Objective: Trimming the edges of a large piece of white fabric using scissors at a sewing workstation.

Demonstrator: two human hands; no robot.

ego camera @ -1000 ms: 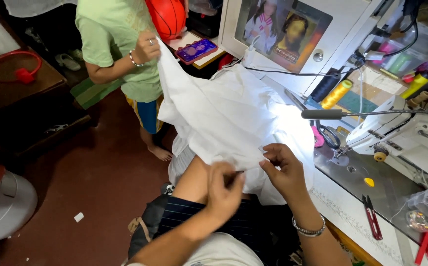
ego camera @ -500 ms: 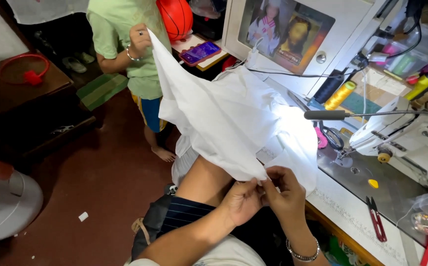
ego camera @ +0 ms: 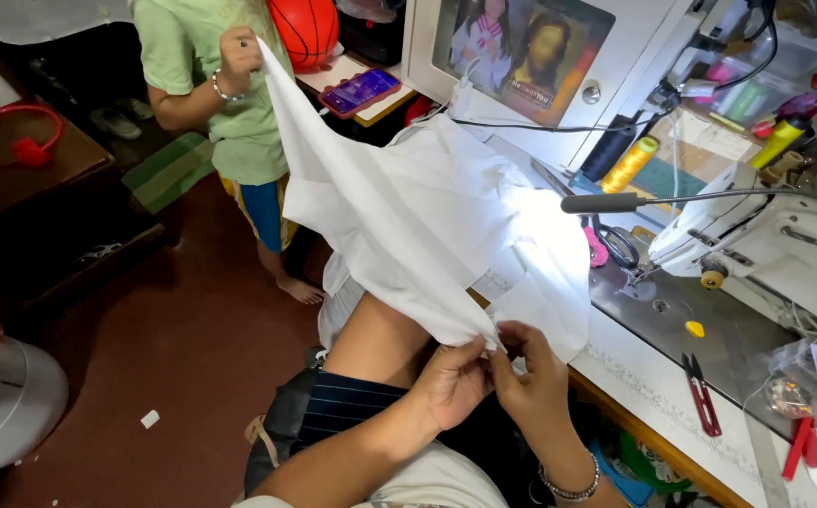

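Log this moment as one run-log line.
left hand: pinching white cloth edge | right hand: pinching same edge | far corner: held by another person's hand

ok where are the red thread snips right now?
Head view, lower right: the red thread snips lie on the sewing table, right of both hands, below the sewing machine.

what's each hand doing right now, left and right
Left hand: closed, pinching the lower edge of the white cloth.
Right hand: closed, pinching the same edge right beside the left.
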